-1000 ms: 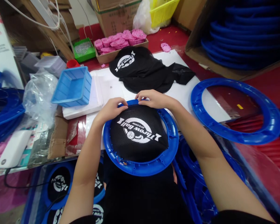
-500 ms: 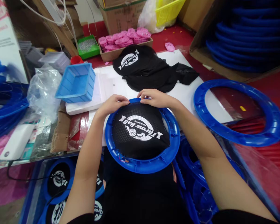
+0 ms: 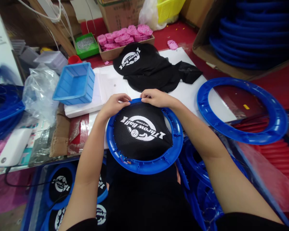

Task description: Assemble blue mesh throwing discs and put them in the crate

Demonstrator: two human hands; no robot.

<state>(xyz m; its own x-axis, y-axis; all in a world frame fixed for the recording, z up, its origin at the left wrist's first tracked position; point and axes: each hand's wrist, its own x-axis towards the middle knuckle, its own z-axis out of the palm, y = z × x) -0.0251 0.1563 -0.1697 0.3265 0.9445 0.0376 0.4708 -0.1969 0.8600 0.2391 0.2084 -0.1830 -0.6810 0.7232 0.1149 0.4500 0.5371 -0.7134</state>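
Note:
A blue plastic ring [image 3: 146, 168] rests near my lap at the table's front edge, with a black mesh fabric disc [image 3: 125, 141] lying inside it, printed "Throw Ball" in white. On the right the fabric stands away from the ring, leaving a gap. At the ring's far edge, my left hand [image 3: 115, 104] pinches the rim where the mesh meets it. Close beside it, my right hand [image 3: 156, 98] has thumb and fingers closed on the mesh edge at the rim. Small wires [image 3: 127, 161] show at the ring's near left.
Behind the hands lie more black printed fabric pieces [image 3: 154, 72] on a white board. A blue bin [image 3: 73, 85] stands left; another blue ring [image 3: 265, 136] lies right. Pink parts [image 3: 125, 35] fill a box at the back. Stacked blue rings [image 3: 252, 41] sit in a carton.
The whole view has shifted slightly. Both hands stay at the ring's far edge, with the right fingers curled a little more. The ring and mesh look otherwise the same.

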